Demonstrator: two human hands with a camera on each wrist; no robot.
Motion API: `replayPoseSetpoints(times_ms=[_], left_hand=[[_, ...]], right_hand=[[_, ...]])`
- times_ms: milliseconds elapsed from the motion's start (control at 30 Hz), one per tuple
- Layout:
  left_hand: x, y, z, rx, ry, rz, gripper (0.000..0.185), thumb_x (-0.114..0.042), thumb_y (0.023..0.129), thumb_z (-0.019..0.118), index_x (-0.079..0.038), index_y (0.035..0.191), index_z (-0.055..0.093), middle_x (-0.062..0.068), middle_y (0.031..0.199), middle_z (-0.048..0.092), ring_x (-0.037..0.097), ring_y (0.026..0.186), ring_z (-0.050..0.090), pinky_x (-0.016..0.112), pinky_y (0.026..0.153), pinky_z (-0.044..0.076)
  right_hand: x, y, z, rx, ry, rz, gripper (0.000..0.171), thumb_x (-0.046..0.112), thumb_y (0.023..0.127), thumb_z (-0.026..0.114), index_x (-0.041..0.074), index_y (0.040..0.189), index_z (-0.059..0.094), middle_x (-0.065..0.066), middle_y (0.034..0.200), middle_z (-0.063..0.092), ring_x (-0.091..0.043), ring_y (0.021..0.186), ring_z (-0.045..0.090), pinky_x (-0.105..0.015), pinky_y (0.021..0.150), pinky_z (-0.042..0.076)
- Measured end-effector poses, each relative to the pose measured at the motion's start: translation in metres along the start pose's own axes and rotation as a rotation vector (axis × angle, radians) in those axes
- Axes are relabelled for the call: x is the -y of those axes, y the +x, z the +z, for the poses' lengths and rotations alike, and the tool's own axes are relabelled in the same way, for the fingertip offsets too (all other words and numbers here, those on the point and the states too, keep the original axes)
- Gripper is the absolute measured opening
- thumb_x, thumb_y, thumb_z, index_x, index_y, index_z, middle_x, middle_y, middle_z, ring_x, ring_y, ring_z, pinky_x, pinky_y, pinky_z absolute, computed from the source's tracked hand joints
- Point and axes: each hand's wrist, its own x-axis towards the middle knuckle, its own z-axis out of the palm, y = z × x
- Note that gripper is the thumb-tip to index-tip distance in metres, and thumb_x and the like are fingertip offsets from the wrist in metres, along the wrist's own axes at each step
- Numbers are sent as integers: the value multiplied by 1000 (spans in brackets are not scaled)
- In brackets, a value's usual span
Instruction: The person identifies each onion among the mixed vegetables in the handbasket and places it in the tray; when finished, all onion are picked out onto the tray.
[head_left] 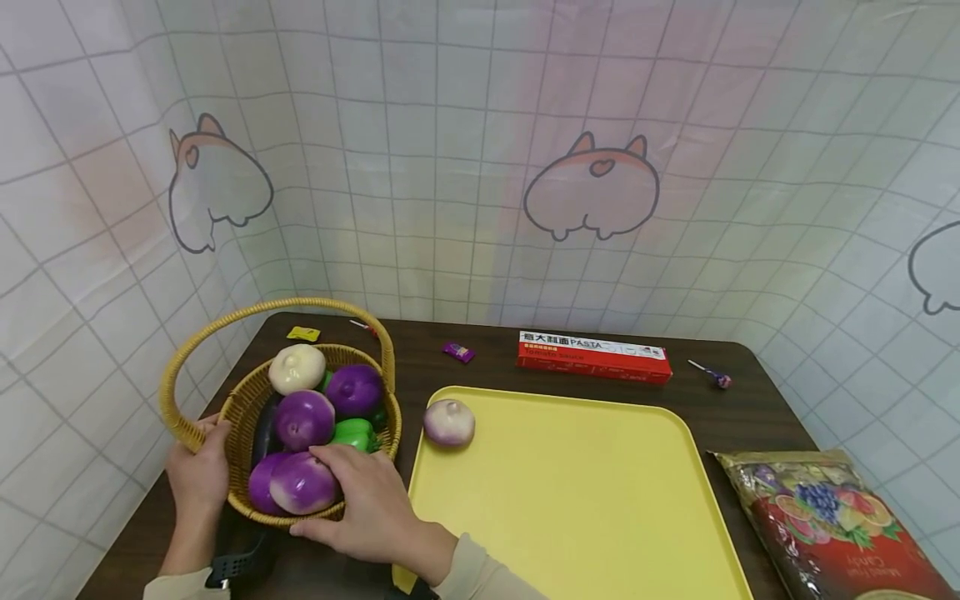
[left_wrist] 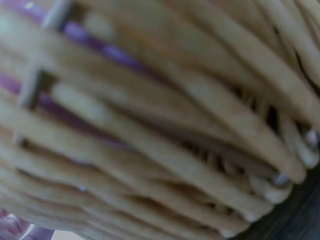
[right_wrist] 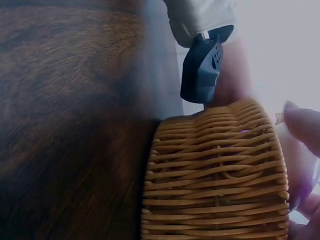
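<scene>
Right grip (head_left: pixel 360 500) is curled over a purple-and-white onion (head_left: pixel 302 483) at the near edge of the wicker basket (head_left: pixel 247 400), fingers wrapped round the onion's top and side, thumb down against the basket's rim. Left grip (head_left: pixel 198 467) clasps the basket's wall at about nine o'clock, just below where the arched handle (head_left: pixel 225 321) meets the rim; the thumb lies over the rim and the fingers are hidden behind the weave.

The basket sits on the dark wooden surface (head_left: pixel 487 350) at the left, heaped with vegetables: a white onion (head_left: pixel 297 367) at twelve o'clock, two more purple onions (head_left: pixel 303 419) in the middle, a green pepper (head_left: pixel 352 433) at three o'clock and a dark aubergine (head_left: pixel 264 429) along the left wall. From the right wrist view the basket's woven side (right_wrist: pixel 215 180) fills the lower frame, with the other wrist's black band (right_wrist: pixel 202 70) behind it and a fingertip (right_wrist: pixel 302 122) at the right edge. The left wrist view shows only blurred weave (left_wrist: pixel 165 130) with purple glimpsed through the gaps.

A yellow tray (head_left: pixel 577 500) lies just to the right of the basket, with one pale purple onion (head_left: pixel 448 421) at its far left corner. Beyond the tray, at twelve o'clock, is a red pasta box (head_left: pixel 592 357); a small purple packet (head_left: pixel 458 352) lies to its left, a yellow packet (head_left: pixel 303 333) behind the basket, a lollipop (head_left: pixel 712 375) to the right. A printed snack bag (head_left: pixel 832 525) lies at four o'clock.
</scene>
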Motion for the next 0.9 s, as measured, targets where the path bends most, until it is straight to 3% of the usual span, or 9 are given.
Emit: replayPoseSetpoints(times_ms=[200,333,500,633,900], left_hand=[[2,1,-1,2,-2,0,33,-26,96,56,1,79,51,-23,91,56,0,80,50,14,64,38],[1,1,0,5,-12,2,33,-26,95,57,2,78,51,-26,88,56,0,80,50,15,65,38],[1,1,0,6,-15,6,34,-26,95,57,3,78,51,-28,86,55,0,80,50,15,66,37],[0,1,-1,3,-17,8,34,-25,95,58,2,76,51,-29,85,55,-1,80,51,14,67,37],[-1,0,0,3,-1,1,33,-27,95,57,2,78,52,-24,91,57,-1,79,51,13,64,38]], right_hand=[[4,2,3,-58,40,23,65,60,87,62,24,139,47,12,134,55,1,121,49,-24,87,36],[5,2,2,-85,98,44,66,57,86,65,24,140,47,12,132,55,0,120,49,-24,89,37],[1,-2,-6,-135,365,53,72,43,82,76,19,141,43,5,131,47,-5,116,49,-24,95,42],[-8,-8,-19,-157,555,76,70,31,80,77,23,139,42,1,130,41,-7,112,50,-25,93,46],[-39,-27,-45,-229,597,144,83,26,77,81,22,147,36,-5,133,42,-14,116,51,-31,94,47]])
